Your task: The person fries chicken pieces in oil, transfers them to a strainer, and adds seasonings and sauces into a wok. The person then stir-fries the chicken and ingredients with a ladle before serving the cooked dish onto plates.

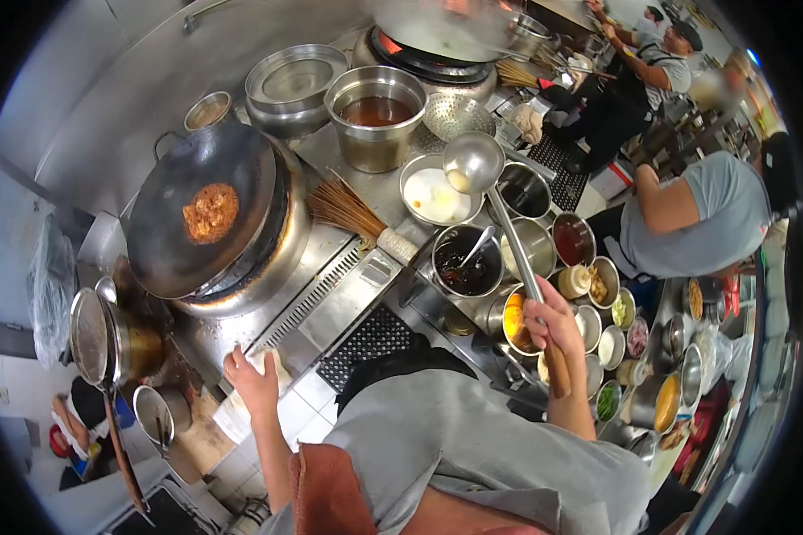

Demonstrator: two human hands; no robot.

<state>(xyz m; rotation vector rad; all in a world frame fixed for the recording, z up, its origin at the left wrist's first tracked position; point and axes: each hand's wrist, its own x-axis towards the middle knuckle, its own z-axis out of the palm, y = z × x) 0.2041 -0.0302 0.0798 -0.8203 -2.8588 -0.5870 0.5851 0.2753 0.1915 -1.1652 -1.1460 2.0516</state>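
Observation:
In my right hand (555,319) is the handle of a long steel ladle (514,230) with a wooden end. The bowl of the ladle is over the rim of a steel bowl (437,198) of white and clear liquid, with some pale yellow liquid in it. My left hand (253,382) is at the front edge of the stove, fingers apart, over a white cloth (234,415); whether it touches the cloth I cannot tell. Beyond that hand, a black wok (165,232) sits tilted on its burner with a reddish-brown food portion (211,214) in it.
A bamboo brush (348,214) lies right of the wok. Behind it stands a steel pot (376,147) of brown liquid. Several sauce and ingredient containers (573,239) crowd my right. A wire strainer (89,334) rests on a pot at left. Co-workers (700,214) stand at right.

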